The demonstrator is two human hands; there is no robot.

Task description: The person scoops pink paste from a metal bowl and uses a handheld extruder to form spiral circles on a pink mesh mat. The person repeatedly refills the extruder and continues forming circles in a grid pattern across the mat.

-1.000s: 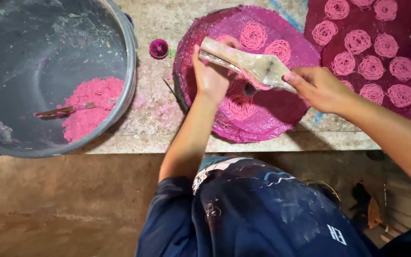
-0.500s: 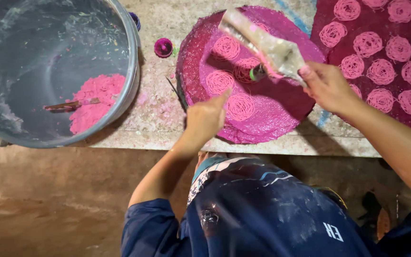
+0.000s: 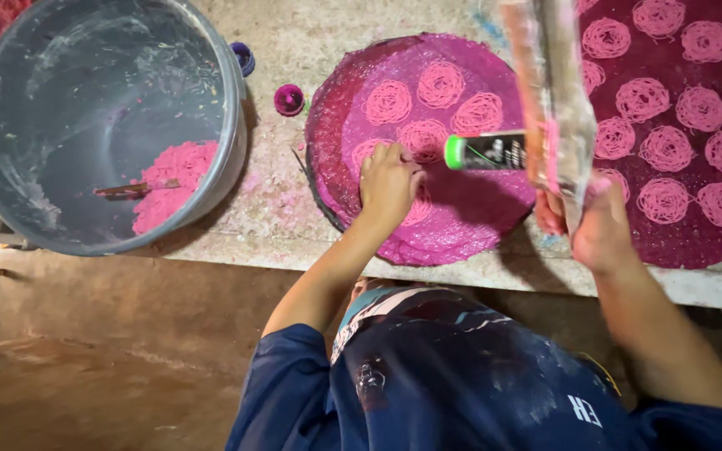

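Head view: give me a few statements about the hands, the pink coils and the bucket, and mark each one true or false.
1. The left hand rests on the round pink mat. True.
2. The right hand is empty. False: it holds a press tool raised above the mats.
3. The bucket is full to the rim. False: only a small heap of pink dough lies at its bottom.
4. A stick lies in the bucket by the dough. True.
5. The dark mat at right carries pink coils. True.
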